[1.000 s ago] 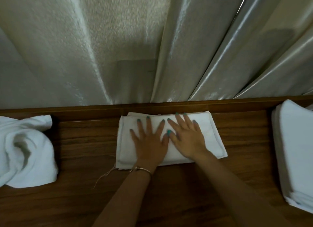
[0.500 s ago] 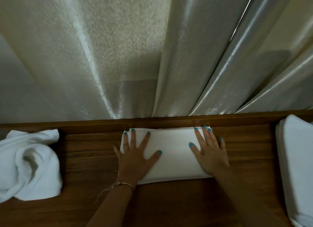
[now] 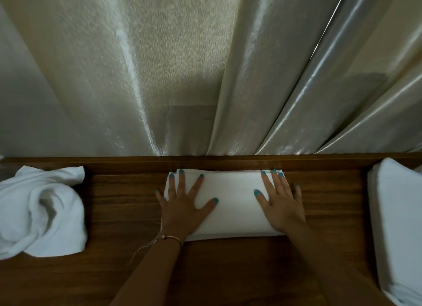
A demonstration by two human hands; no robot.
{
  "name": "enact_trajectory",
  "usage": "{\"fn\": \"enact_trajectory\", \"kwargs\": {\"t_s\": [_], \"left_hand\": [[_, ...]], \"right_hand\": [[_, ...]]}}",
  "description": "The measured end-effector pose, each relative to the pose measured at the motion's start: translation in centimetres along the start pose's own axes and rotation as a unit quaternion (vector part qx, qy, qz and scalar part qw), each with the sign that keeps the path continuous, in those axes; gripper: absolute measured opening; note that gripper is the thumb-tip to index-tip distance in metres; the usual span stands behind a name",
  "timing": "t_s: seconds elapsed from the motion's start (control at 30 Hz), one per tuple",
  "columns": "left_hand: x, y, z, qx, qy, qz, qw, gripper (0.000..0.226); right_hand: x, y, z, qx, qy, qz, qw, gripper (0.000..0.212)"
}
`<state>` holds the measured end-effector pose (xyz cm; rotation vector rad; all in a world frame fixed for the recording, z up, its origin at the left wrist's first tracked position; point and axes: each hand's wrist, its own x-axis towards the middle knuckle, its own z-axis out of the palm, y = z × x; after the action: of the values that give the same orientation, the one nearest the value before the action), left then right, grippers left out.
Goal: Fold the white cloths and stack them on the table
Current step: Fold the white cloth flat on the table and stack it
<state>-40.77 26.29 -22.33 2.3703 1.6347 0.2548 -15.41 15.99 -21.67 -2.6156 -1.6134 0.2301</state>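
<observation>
Partway through: stack of folded white cloths (image 3: pixel 397 225) sits at the right edge of the dark wooden surface (image 3: pixel 228 271), crumpled white cloth pile (image 3: pixel 38 212) at left is unfolded, count unclear since it's bunched. Folded white rectangular cloth (image 3: pixel 230 205) lies centre, against the back ledge. Left hand (image 3: pixel 182 209) and right hand (image 3: pixel 283 205) press flat on its two ends, fingers (image 3: pixel 198 184) straight and spread, gripping nothing; it's probably ready to go on the stack.

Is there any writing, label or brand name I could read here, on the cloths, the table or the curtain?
None: no words, numbers or signs show on the folded cloth, the crumpled cloth, the stack of cloths, the table or the curtain.
</observation>
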Motion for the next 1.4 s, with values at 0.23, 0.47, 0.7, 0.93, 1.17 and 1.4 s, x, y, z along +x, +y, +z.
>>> {"fn": "enact_trajectory", "kwargs": {"t_s": [0.23, 0.47, 0.7, 0.93, 1.17, 1.4], "left_hand": [[0.2, -0.1, -0.2, 0.010, -0.008, 0.000, 1.000, 0.076], [0.4, -0.4, 0.1, 0.009, -0.035, 0.009, 0.999, 0.078], [-1.2, -5.1, -6.4, 0.132, -0.123, 0.118, 0.977, 0.057], [-3.2, -20.6, -16.5, 0.147, 0.180, -0.165, 0.959, 0.075], [-5.0, -26.0, -22.9, -0.092, 0.185, -0.112, 0.972, 0.017], [-9.0, -19.5, -32.6, -0.212, 0.174, 0.017, 0.961, 0.025]], "right_hand": [[0.0, -0.4, -0.6, -0.004, -0.002, 0.001, 1.000, 0.066], [0.1, -0.8, -0.3, -0.086, 0.013, 0.004, 0.996, 0.064], [-2.3, -7.0, -3.9, -0.294, -0.006, 0.004, 0.956, 0.059], [-5.9, -20.7, -6.2, -0.200, 0.016, -0.249, 0.948, 0.065], [-8.1, -37.1, -11.4, 0.103, -0.019, -0.281, 0.954, 0.069], [-13.7, -42.0, -23.3, 0.265, -0.017, -0.304, 0.915, 0.062]]}}
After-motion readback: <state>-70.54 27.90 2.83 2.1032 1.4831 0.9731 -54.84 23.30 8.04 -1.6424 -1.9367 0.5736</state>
